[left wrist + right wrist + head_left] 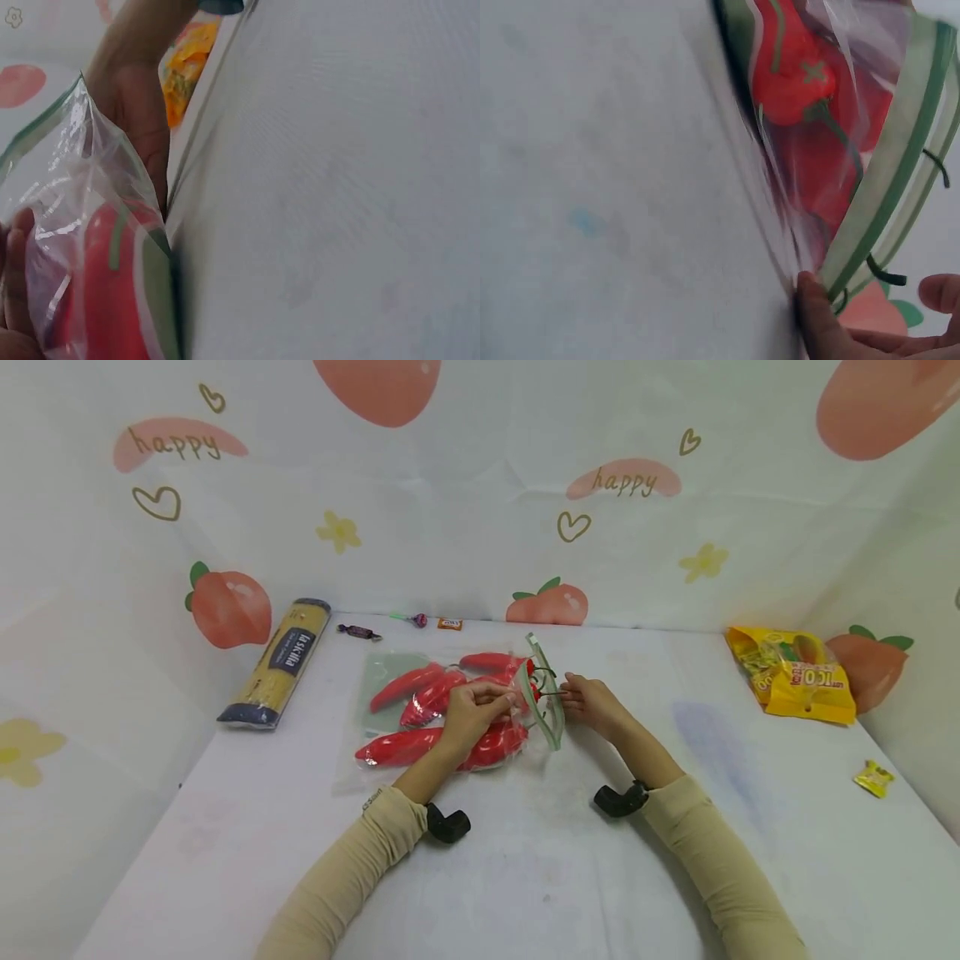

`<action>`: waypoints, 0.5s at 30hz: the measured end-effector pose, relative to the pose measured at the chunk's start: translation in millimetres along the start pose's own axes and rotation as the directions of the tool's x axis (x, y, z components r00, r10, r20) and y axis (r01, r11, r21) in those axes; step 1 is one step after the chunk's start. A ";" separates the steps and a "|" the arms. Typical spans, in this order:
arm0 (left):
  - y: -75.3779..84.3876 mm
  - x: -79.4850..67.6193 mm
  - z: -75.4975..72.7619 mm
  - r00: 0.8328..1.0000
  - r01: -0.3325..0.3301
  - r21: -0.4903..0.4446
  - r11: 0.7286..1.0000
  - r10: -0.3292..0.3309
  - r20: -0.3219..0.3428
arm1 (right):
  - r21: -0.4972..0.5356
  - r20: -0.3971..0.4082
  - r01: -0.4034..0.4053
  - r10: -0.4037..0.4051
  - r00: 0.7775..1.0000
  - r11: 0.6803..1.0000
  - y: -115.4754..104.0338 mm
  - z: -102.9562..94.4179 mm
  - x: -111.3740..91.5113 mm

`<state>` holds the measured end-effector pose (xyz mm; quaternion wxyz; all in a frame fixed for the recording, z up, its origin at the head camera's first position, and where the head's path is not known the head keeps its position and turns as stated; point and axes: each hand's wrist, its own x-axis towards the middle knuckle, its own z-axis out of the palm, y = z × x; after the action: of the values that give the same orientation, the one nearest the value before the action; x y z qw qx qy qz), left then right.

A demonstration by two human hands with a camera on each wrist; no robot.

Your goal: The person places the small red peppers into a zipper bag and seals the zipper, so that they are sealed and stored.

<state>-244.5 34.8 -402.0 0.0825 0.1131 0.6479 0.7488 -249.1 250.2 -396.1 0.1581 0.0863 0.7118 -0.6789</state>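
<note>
A clear zip bag point(557, 727) lies on the table with its green-edged mouth standing open to the right. Several red chili peppers point(397, 747) are inside, and dark green stems poke out through the mouth. My left hand point(472, 714) pinches the upper film just behind the opening; its fingers point(16, 289) show beside the bag in the left wrist view. Around the mouth, my right hand point(596, 706) has its fingers out at the stems and the zip strip point(900, 172). In the right wrist view, the right thumb stands apart from the fingertip point(810, 289) at the bag's lower edge.
A pasta packet point(273, 668) lies at the back left. Along the back edge are a dark wrapped candy point(360, 632), a lollipop point(418, 620) and an orange candy point(450, 624). A yellow snack bag point(806, 681) and a small yellow candy point(873, 778) lie at right.
</note>
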 end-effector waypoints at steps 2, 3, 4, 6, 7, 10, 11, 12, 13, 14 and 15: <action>0.8 -2.8 2.2 1.000 -0.009 0.068 0.998 0.008 0.004 | 0.049 0.021 0.001 -0.002 1.000 0.999 0.1 -0.1 4.1; 1.5 -4.6 3.7 1.000 -0.014 0.106 0.994 0.013 0.006 | 0.079 0.026 -0.007 0.005 1.000 0.997 -0.4 0.6 5.7; 2.1 -6.5 5.2 1.000 -0.020 0.147 0.989 0.019 0.008 | 0.104 0.025 -0.018 0.015 1.000 0.994 -1.1 1.5 6.8; 3.6 -10.5 8.2 0.999 -0.045 0.250 0.967 0.041 0.019 | 0.115 0.017 -0.036 0.034 0.999 0.993 -4.3 5.1 7.2; 5.1 -12.7 9.7 0.998 -0.060 0.299 0.952 0.055 0.024 | 0.095 0.005 -0.037 0.036 0.999 0.995 -6.6 7.2 6.7; 9.4 -17.2 13.1 0.993 -0.117 0.429 0.896 0.115 0.032 | -0.022 -0.024 -0.005 0.005 1.000 1.000 -15.4 15.6 3.9; 11.0 -18.4 14.0 0.991 -0.132 0.466 0.875 0.131 0.035 | -0.081 -0.033 0.012 -0.014 0.999 0.997 -18.8 18.3 2.5; 12.5 -19.2 14.9 0.988 -0.147 0.498 0.855 0.148 0.038 | -0.136 -0.042 0.028 -0.034 0.999 0.990 -22.1 20.7 1.1; 13.5 -19.7 15.6 0.987 -0.153 0.525 0.838 0.156 0.038 | -0.180 -0.049 0.047 -0.056 0.997 0.983 -25.3 23.0 -0.6; 14.1 -20.0 16.2 0.986 -0.157 0.545 0.824 0.162 0.040 | -0.223 -0.053 0.066 -0.080 0.995 0.972 -28.2 25.2 -1.9; 14.5 -20.3 16.7 0.986 -0.157 0.564 0.811 0.163 0.041 | -0.265 -0.060 0.085 -0.104 0.993 0.960 -31.3 27.7 -3.5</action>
<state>-220.1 43.0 -386.7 -0.0210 0.1831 0.8288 0.5283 -253.3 221.0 -366.3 0.1096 0.0553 0.8039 -0.5819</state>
